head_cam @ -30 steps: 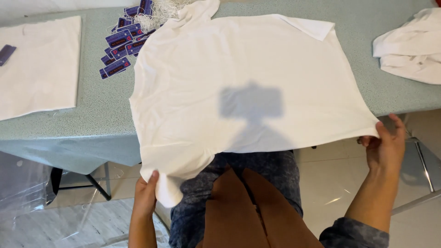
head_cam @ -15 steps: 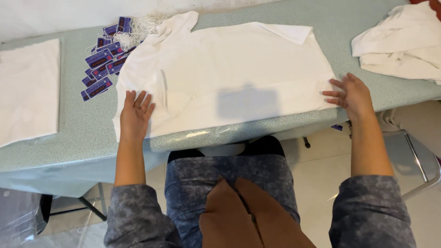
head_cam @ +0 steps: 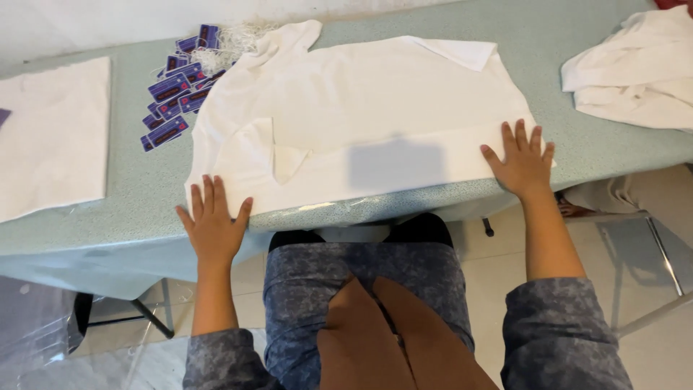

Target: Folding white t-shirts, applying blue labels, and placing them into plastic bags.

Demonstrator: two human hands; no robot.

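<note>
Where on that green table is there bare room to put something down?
Bare table lies between the spread white shirt and the crumpled white heap, and a strip between the folded cloth and the shirt's near corner. The purple tags crowd the far left.

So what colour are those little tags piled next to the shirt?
The tags are dark blue-purple with a reddish mark, clearest in the head view.

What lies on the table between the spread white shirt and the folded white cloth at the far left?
In the head view, a pile of purple tags with white strings lies between the shirt and the folded cloth; otherwise bare table.
</note>
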